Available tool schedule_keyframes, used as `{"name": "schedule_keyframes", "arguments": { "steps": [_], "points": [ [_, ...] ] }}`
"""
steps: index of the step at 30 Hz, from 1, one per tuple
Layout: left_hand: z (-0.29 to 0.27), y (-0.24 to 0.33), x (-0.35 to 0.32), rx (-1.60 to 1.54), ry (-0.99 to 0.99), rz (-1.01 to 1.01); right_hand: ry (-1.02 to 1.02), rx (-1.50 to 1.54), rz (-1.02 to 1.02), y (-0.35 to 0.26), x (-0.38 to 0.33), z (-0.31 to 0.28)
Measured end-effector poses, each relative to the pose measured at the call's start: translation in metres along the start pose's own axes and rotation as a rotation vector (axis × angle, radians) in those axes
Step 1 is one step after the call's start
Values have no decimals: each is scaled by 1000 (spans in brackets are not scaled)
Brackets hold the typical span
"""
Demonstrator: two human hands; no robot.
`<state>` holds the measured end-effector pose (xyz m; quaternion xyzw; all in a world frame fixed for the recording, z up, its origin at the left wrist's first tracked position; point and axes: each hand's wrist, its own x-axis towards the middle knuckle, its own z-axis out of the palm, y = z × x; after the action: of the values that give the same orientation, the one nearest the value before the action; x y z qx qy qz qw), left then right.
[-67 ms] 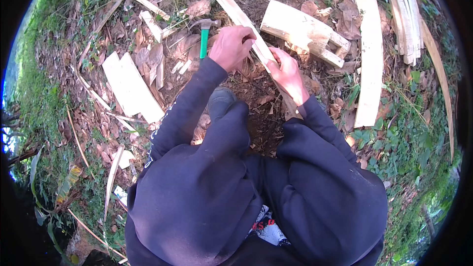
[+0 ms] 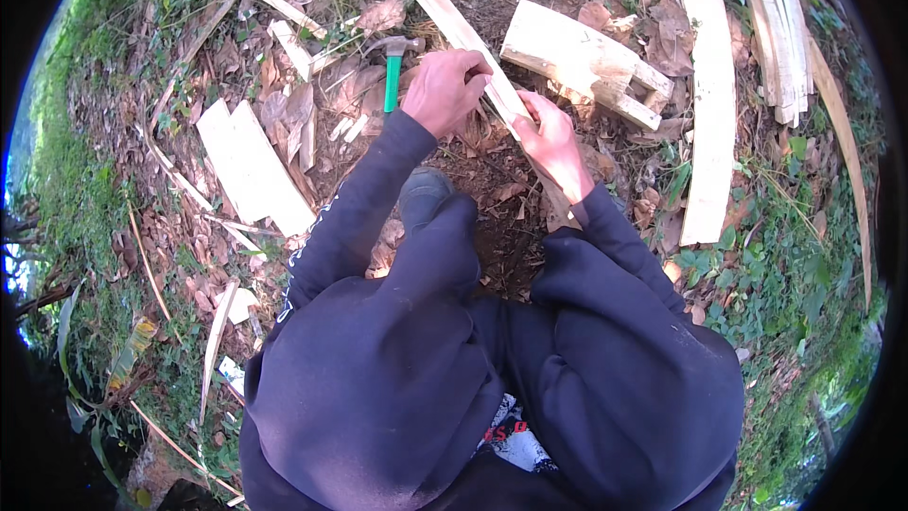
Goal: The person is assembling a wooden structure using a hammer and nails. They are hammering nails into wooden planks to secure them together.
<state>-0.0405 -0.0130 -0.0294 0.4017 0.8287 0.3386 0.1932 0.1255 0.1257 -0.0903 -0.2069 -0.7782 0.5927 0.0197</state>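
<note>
A long pale wooden strip slants from the far edge down toward my right knee. My right hand is closed round its nearer part, the thumb lying along the top face. Farther up, my left hand is at the strip's left edge with its fingers curled into a pinch. Whatever is between those fingertips is hidden by the hand. Just left of that hand, a claw hammer with a green handle lies on the leaves.
A thick notched wood block lies right of the strip. Beyond it are a long board and a stack of thin slats. Split boards rest at left. Dry leaves, splinters and green plants cover the ground around my boot.
</note>
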Motion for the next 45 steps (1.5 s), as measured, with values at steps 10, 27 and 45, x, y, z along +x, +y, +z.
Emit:
{"name": "schedule_keyframes", "arguments": {
  "steps": [10,27,45],
  "points": [
    [1,-1,5,119,-81,281,53,2,-5,-1,-1,-3],
    [-3,10,2,158,27,254,17,103,100,-29,-1,-16],
    [19,9,-4,264,68,100,46,79,81,-36,-7,-11]
  ]
}}
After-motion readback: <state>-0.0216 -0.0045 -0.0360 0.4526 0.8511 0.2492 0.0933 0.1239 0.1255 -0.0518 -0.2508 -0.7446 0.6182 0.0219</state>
